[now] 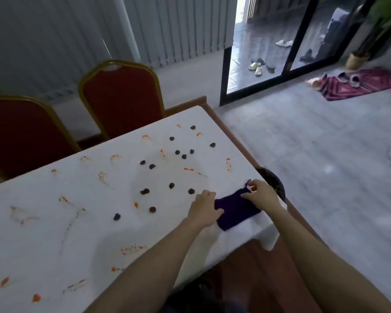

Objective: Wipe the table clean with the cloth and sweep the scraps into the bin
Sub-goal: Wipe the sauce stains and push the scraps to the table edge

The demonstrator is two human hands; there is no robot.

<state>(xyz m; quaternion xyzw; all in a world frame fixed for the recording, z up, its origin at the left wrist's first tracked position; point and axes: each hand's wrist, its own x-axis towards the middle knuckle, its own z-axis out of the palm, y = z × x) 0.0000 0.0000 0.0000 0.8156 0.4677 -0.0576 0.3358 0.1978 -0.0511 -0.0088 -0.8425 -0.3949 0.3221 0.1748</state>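
Observation:
A dark purple cloth (pixel 236 210) lies folded near the right edge of the white table (pixel 77 222). My left hand (pixel 203 208) presses on its left end, fingers over the fabric. My right hand (pixel 261 195) pinches the cloth's far right corner. Several small dark scraps (pixel 171 185) lie scattered over the middle of the table among orange-red smears (pixel 228 164). A dark round bin (pixel 272 179) sits just past the table's right edge, partly hidden behind my right hand.
Two red chairs with gold frames (pixel 122 98) stand along the far side of the table. The grey floor (pixel 325 166) spreads to the right. A patterned mat with shoes (pixel 359 84) and a glass door (pixel 257 53) are beyond.

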